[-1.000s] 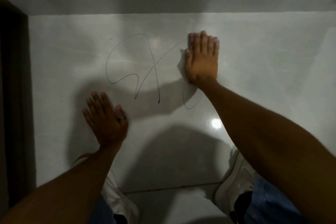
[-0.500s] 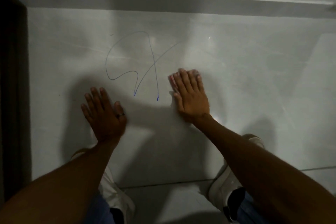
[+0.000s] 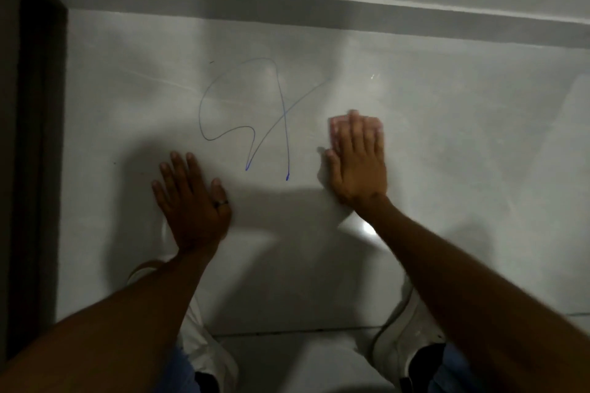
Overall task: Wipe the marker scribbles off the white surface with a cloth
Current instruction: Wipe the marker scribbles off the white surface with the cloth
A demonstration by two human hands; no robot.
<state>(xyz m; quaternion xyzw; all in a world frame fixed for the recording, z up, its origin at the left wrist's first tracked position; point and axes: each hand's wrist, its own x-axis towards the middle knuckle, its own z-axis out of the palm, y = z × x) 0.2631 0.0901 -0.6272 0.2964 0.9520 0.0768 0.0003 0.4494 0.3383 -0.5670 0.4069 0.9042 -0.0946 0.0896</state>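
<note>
A blue marker scribble [image 3: 285,112] loops across the glossy white surface [image 3: 479,137], which is a tile floor. My right hand [image 3: 359,166] lies flat just to the right of the scribble, pressing a white cloth [image 3: 322,174] against the tile. Only the cloth's edges show beside my thumb and under my fingertips. My left hand [image 3: 191,198] rests flat on the floor below and left of the scribble, fingers spread, holding nothing. It wears a ring.
A dark door frame [image 3: 35,169] runs down the left edge. A grey skirting strip [image 3: 319,6] borders the far side of the tile. My white shoes [image 3: 399,348] [image 3: 204,351] stand near a tile joint [image 3: 287,333]. A lamp glare [image 3: 367,230] shines by my right wrist.
My right hand swept the cloth down from beside the scribble's top to beside its bottom, and the blue curl that was at the lower right is gone. My left hand stayed put.
</note>
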